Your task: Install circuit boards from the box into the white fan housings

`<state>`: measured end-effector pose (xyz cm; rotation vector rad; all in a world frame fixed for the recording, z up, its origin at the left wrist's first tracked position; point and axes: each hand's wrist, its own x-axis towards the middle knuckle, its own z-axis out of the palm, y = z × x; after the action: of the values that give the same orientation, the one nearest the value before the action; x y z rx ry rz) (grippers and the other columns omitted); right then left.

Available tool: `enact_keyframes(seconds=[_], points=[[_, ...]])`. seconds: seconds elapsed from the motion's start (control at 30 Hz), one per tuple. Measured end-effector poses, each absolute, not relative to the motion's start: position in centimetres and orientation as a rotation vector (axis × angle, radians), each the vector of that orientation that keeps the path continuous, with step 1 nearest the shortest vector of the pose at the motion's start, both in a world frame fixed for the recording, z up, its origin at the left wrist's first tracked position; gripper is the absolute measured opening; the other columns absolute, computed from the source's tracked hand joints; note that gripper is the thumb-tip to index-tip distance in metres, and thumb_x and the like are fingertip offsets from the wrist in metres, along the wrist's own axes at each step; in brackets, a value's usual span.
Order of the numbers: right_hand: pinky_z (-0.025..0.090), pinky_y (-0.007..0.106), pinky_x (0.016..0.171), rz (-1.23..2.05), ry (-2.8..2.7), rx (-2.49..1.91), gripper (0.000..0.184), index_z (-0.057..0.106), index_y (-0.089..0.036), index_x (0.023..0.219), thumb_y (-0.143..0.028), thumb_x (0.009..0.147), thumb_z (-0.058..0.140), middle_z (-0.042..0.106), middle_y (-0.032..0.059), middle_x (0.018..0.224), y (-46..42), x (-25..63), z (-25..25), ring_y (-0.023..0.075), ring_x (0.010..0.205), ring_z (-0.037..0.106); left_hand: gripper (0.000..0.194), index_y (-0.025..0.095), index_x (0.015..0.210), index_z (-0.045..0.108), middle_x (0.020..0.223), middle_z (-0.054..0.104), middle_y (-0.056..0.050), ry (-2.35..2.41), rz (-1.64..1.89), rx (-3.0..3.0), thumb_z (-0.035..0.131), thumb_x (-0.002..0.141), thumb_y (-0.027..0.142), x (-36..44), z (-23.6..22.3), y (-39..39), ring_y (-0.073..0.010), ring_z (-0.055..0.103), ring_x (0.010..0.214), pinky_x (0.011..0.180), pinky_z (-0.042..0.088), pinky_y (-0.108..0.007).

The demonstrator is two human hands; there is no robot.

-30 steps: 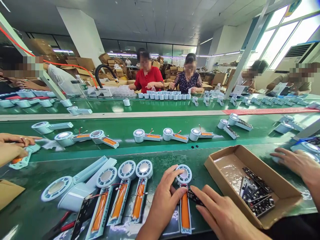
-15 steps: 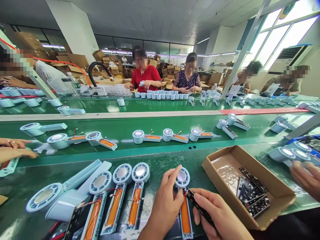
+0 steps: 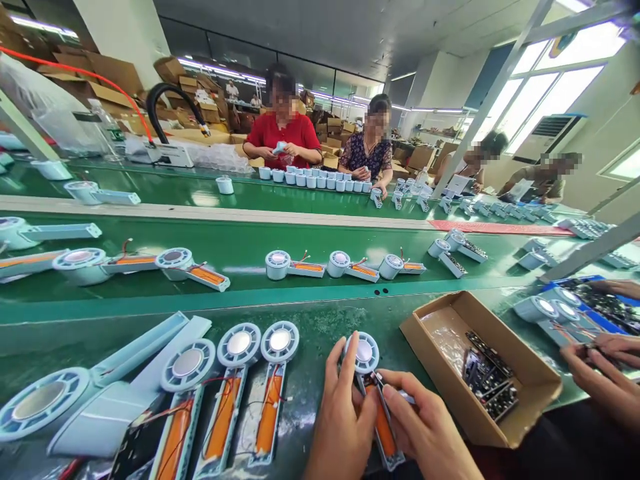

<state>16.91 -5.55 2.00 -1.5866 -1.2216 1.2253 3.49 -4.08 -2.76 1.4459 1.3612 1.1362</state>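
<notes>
A light-blue handheld fan housing with a round grille head lies in front of me, and an orange battery fills its open handle. My left hand is closed around the housing, fingers along the left side of the head and thumb by the top of the handle. My right hand pinches a dark circuit board at the junction of head and handle; fingers cover most of it. To the left lie similar housings with orange batteries and red wires, including the nearest fan housing.
A cardboard box of black circuit boards stands at right. Beyond it, a co-worker's hands work near a blue tray. Several housings lie along the green conveyor belt. Co-workers sit across it. A dark board lies front left.
The right hand's circuit board has moved closer to the housing's head and now shows less. The housing's handle has swung slightly right. The view has tilted, and the right-hand co-worker's hands have come together.
</notes>
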Motion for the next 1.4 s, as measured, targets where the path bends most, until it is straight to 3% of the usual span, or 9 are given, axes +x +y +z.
enact_keyframes(seconds=[0.23,0.33,0.43,0.5,0.57,0.67,0.9,1.1,1.4], points=[[0.025,0.02,0.043,1.426,-0.991,-1.519,0.06,0.071,-0.014,0.105,-0.068,0.077,0.072,0.033,-0.0096,0.052,-5.8,16.3,2.2,0.0062,0.046,0.025,0.065,0.034,0.151,0.043,0.156,0.04,-0.008,1.4,1.121,1.397,0.054,0.09,0.015,3.8,-2.1,-3.7,-0.0297,0.052,0.135,0.108,0.049,-0.045],[0.022,0.021,0.044,1.426,-1.02,-1.526,0.061,0.07,-0.014,0.106,-0.068,0.077,0.072,0.029,-0.0107,0.051,-5.8,16.2,2.3,0.0065,0.046,0.022,0.066,0.032,0.152,0.041,0.156,0.037,-0.01,1.417,1.128,1.405,0.05,0.09,0.012,4.2,-2.1,-3.7,-0.0293,0.05,0.137,0.111,0.046,-0.046],[0.025,0.021,0.043,1.379,-1.068,-1.586,0.064,0.07,-0.014,0.108,-0.07,0.077,0.07,0.036,-0.0093,0.052,-5.7,16.4,2.5,0.0074,0.044,0.028,0.07,0.028,0.152,0.04,0.155,0.034,-0.015,1.454,1.088,1.418,0.048,0.086,0.006,4.8,-1.8,-3.6,-0.0315,0.052,0.135,0.108,0.047,-0.048],[0.032,0.022,0.044,1.302,-1.112,-1.623,0.065,0.071,-0.015,0.11,-0.071,0.077,0.069,0.05,-0.0052,0.058,-5.8,16.7,2.4,0.0091,0.045,0.038,0.074,0.027,0.152,0.04,0.155,0.033,-0.016,1.475,1.072,1.418,0.047,0.082,0.002,5.2,-1.7,-3.6,-0.0335,0.055,0.132,0.105,0.049,-0.049],[0.043,0.024,0.049,1.171,-1.205,-1.646,0.063,0.072,-0.016,0.11,-0.07,0.079,0.067,0.063,0.0004,0.07,-5.9,17.0,2.1,0.013,0.052,0.051,0.077,0.029,0.152,0.039,0.157,0.029,-0.016,1.471,1.089,1.418,0.044,0.081,0.0,5.5,-1.8,-3.7,-0.0333,0.057,0.13,0.105,0.048,-0.049],[0.051,0.026,0.059,0.974,-1.37,-1.681,0.052,0.074,-0.018,0.108,-0.064,0.085,0.063,0.071,0.0043,0.082,-6.3,17.5,1.0,0.0164,0.061,0.06,0.078,0.034,0.153,0.035,0.161,0.022,-0.012,1.428,1.13,1.386,0.039,0.084,-0.002,5.7,-2.0,-4.0,-0.0293,0.054,0.134,0.11,0.045,-0.047],[0.057,0.031,0.082,0.39,-1.638,-1.62,0.035,0.074,-0.025,0.108,-0.052,0.098,0.054,0.068,0.0078,0.102,-7.3,17.2,-1.9,0.0225,0.093,0.069,0.063,0.036,0.153,0.035,0.164,0.019,-0.005,1.377,1.112,1.233,0.032,0.097,0.008,5.2,-2.3,-4.5,-0.024,0.036,0.148,0.12,0.034,-0.045],[0.061,0.03,0.074,0.093,-1.717,-1.6,0.029,0.07,-0.024,0.115,-0.04,0.103,0.05,0.066,0.0089,0.099,-7.6,16.4,-2.4,0.0225,0.088,0.072,0.061,0.037,0.156,0.031,0.166,0.019,-0.005,1.361,1.074,1.324,0.034,0.099,0.014,4.5,-2.9,-4.6,-0.0266,0.041,0.145,0.117,0.039,-0.046],[0.06,0.032,0.074,0.132,-1.67,-1.668,0.023,0.063,-0.023,0.117,-0.035,0.104,0.049,0.059,0.0077,0.096,-7.6,15.5,-3.0,0.0208,0.083,0.068,0.058,0.038,0.157,0.03,0.163,0.024,-0.008,1.29,1.06,1.434,0.04,0.101,0.025,3.0,-3.3,-4.4,-0.0277,0.059,0.125,0.1,0.055,-0.043]])
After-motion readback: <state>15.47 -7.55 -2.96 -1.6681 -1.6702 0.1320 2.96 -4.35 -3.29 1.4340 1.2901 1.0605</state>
